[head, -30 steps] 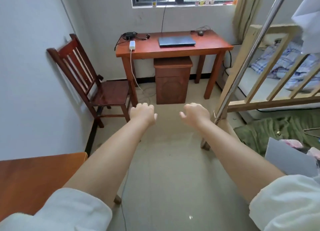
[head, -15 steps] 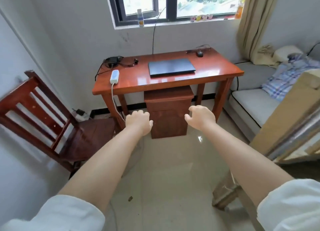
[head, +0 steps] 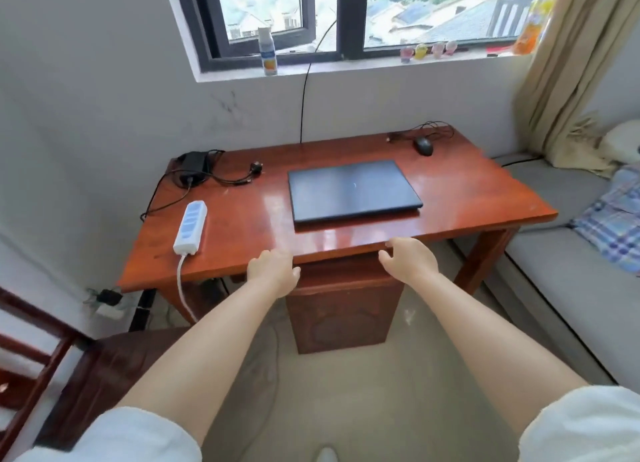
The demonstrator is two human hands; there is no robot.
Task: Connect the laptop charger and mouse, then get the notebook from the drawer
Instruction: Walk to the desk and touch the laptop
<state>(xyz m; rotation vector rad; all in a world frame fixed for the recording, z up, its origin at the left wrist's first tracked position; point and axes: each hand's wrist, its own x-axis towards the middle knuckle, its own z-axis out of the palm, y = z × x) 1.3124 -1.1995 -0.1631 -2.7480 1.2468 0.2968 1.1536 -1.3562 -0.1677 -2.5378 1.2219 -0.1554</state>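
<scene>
- Laptop charger (head: 194, 165), a black brick in tangled cable, lies at the desk's (head: 242, 233) far left corner, left of the closed laptop (head: 353, 189).
- My left hand (head: 273, 271) and right hand (head: 412, 260) hover at the desk's near edge, both loosely curled, grasping nothing.
- I judge the left hand nearer the charger; the mouse (head: 424, 146) sits far right, nearer my right.

Both hands (head: 273, 271) now nearer the desk (head: 242, 239) edge.
</scene>
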